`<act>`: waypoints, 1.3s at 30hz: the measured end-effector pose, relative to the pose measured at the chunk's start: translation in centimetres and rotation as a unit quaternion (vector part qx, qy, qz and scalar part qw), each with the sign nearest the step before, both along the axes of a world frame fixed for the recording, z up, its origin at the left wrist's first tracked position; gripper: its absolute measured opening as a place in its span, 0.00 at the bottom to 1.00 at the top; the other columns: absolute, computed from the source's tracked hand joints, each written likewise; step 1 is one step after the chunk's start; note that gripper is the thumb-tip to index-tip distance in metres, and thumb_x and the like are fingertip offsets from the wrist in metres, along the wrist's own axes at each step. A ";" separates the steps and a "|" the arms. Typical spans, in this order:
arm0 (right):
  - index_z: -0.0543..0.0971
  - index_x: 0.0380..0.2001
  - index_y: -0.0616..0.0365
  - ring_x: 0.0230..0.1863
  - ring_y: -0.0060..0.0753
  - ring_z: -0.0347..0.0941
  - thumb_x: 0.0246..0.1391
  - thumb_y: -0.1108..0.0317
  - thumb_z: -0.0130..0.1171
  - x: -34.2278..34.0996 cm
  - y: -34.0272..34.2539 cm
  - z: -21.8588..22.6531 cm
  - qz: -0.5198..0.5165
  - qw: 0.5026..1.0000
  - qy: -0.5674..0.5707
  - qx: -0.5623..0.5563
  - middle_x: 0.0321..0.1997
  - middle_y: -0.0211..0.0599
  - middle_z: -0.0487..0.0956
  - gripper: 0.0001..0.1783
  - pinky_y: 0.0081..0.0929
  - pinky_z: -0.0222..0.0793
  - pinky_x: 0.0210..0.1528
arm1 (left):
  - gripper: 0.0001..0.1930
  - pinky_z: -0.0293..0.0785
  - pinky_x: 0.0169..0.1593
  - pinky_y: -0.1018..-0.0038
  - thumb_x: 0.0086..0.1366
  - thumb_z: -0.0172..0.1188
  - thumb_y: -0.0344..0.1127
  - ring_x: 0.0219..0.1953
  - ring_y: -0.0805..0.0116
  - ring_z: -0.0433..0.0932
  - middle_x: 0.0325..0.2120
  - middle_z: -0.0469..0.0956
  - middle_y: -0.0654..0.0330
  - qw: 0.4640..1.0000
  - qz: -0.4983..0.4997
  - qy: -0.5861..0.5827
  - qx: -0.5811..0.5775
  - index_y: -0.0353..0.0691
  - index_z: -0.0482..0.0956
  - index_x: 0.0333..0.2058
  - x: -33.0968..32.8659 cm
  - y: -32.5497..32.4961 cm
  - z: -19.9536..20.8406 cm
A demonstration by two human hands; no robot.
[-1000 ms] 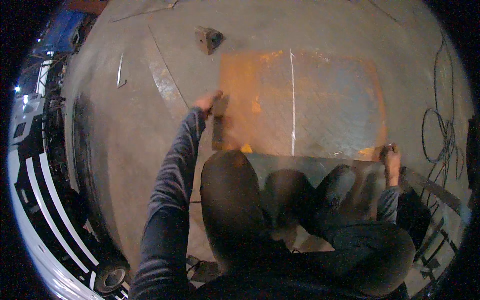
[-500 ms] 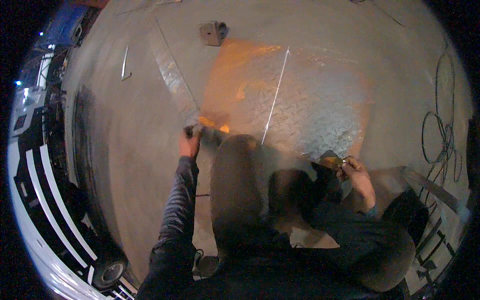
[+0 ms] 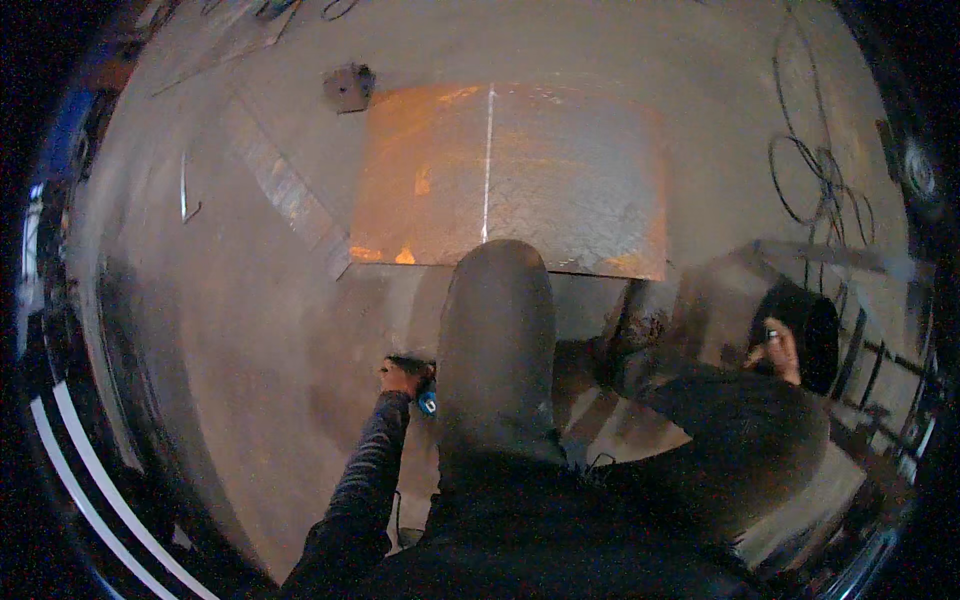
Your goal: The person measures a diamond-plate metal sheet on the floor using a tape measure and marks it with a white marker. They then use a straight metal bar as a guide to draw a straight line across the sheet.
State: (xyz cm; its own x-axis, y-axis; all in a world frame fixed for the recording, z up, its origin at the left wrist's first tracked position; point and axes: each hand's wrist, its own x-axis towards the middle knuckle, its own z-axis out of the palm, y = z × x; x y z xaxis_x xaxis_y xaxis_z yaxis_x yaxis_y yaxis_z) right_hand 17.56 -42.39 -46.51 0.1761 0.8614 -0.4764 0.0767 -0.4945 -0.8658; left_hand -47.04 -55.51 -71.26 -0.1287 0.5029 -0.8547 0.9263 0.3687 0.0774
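Observation:
A rust-and-grey steel plate (image 3: 590, 160) lies flat on the floor ahead of my knee, with a white line (image 3: 488, 160) drawn across it from far edge to near edge. My left hand (image 3: 402, 378) is down beside my left knee, closed around a dark tool; a round blue part (image 3: 428, 403) shows just below it, the rest hidden by hand and knee. Out to the right, beyond my right knee, my right hand (image 3: 783, 354) is curled, with a small white piece (image 3: 772, 335) at its fingertips, blurred. Neither hand touches the plate.
A brown metal block (image 3: 349, 88) with holes stands by the plate's far left corner. Left of the plate lie a flat metal strip (image 3: 290, 195) and a thin bent rod (image 3: 184, 190). A black cable (image 3: 825, 180) loops on the right, above a dark metal frame (image 3: 880, 370).
Both hands have left the plate's near edge: the left came back beside the knee, the right swung out to the right. The view has shifted, and the plate now sits further left.

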 end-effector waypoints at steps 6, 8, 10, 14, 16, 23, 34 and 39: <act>0.69 0.61 0.53 0.26 0.24 0.69 0.66 0.61 0.51 0.4 0.7 16.8 -0.138 0.962 -0.157 0.174 0.25 0.32 0.74 0.22 0.26 0.68 0.30 | 0.39 0.51 0.68 0.47 0.65 0.46 0.65 0.67 0.34 0.56 0.68 0.56 0.43 0.999 0.004 -0.030 -0.011 0.43 0.65 0.65 -0.9 -0.9 1.7; 0.70 0.60 0.55 0.27 0.23 0.67 0.66 0.63 0.49 -3.8 2.7 21.2 -0.136 0.949 -0.200 0.205 0.26 0.30 0.72 0.21 0.23 0.66 0.31 | 0.38 0.51 0.68 0.48 0.66 0.45 0.63 0.67 0.35 0.55 0.68 0.55 0.44 0.997 -0.057 -0.032 -0.031 0.39 0.67 0.63 -5.1 -5.0 -6.8; 0.71 0.58 0.58 0.28 0.22 0.65 0.66 0.66 0.48 -8.4 3.0 23.6 -0.096 0.945 -0.211 0.233 0.26 0.30 0.71 0.19 0.21 0.63 0.33 | 0.37 0.53 0.67 0.49 0.66 0.47 0.60 0.66 0.35 0.56 0.69 0.54 0.45 0.996 -0.087 -0.005 -0.024 0.35 0.66 0.63 -6.4 -6.4 -10.2; 0.72 0.57 0.60 0.30 0.22 0.67 0.66 0.67 0.47 -15.3 4.9 23.4 -0.015 0.956 -0.224 0.190 0.28 0.29 0.73 0.19 0.20 0.64 0.37 | 0.38 0.63 0.64 0.53 0.63 0.57 0.51 0.64 0.38 0.61 0.69 0.50 0.45 0.997 0.036 0.064 -0.011 0.35 0.57 0.66 -0.7 -7.0 -3.3; 0.75 0.54 0.57 0.31 0.21 0.67 0.64 0.68 0.49 -15.7 6.8 20.4 0.069 0.929 -0.302 0.203 0.30 0.29 0.73 0.16 0.21 0.64 0.36 | 0.41 0.68 0.61 0.54 0.61 0.62 0.46 0.63 0.38 0.63 0.69 0.49 0.42 0.987 0.141 0.077 -0.003 0.39 0.53 0.68 0.9 -6.9 -2.2; 0.76 0.51 0.57 0.31 0.20 0.66 0.63 0.69 0.51 -17.8 7.4 19.5 0.166 0.912 -0.316 0.201 0.30 0.28 0.72 0.15 0.22 0.64 0.36 | 0.40 0.75 0.55 0.54 0.60 0.62 0.38 0.57 0.38 0.72 0.65 0.51 0.37 0.945 0.312 0.077 0.057 0.45 0.52 0.68 4.9 -10.4 -1.5; 0.77 0.51 0.58 0.29 0.18 0.64 0.64 0.68 0.50 -17.6 8.7 20.4 0.153 0.922 -0.289 0.206 0.27 0.25 0.70 0.15 0.19 0.61 0.34 | 0.40 0.76 0.53 0.54 0.59 0.63 0.39 0.52 0.37 0.75 0.61 0.55 0.39 0.956 0.256 0.136 0.048 0.44 0.52 0.67 7.2 -9.4 -3.3; 0.76 0.52 0.59 0.29 0.19 0.65 0.65 0.67 0.50 -18.1 8.5 20.8 0.122 0.925 -0.276 0.231 0.27 0.25 0.71 0.16 0.19 0.60 0.33 | 0.42 0.74 0.54 0.54 0.58 0.65 0.42 0.52 0.35 0.73 0.59 0.62 0.39 0.973 0.196 0.106 0.055 0.39 0.53 0.67 4.7 -9.2 -4.2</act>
State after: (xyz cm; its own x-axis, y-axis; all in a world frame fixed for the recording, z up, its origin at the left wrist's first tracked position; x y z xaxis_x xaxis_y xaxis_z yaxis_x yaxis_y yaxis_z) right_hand -0.57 -33.93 -25.70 0.0565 0.9967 0.0580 0.6304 0.0094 -0.7762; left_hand -42.35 -64.68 -75.47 -0.4958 0.4662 -0.7326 0.7161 0.6968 -0.0412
